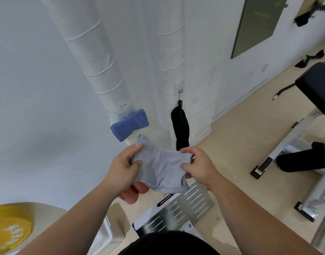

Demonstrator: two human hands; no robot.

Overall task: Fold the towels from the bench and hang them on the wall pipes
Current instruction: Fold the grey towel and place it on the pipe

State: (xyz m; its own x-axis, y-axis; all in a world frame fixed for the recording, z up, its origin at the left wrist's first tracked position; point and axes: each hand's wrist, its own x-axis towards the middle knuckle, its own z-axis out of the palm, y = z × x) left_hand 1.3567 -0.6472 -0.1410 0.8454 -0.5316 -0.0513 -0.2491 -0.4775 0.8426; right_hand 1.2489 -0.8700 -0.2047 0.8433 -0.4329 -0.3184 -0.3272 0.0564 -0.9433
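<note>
A small grey towel is stretched between my two hands in front of the white wall pipes. My left hand grips its left edge, with fingers curled under the cloth. My right hand pinches its right edge. A folded blue towel hangs over the lower end of the left pipe, just above and left of the grey one. A black cloth hangs from a hook on the right pipe.
A black padded bench on a white frame stands at the right. A slotted metal foot plate lies on the beige floor below my hands. A yellow weight plate sits at the lower left. Black straps lie by the wall.
</note>
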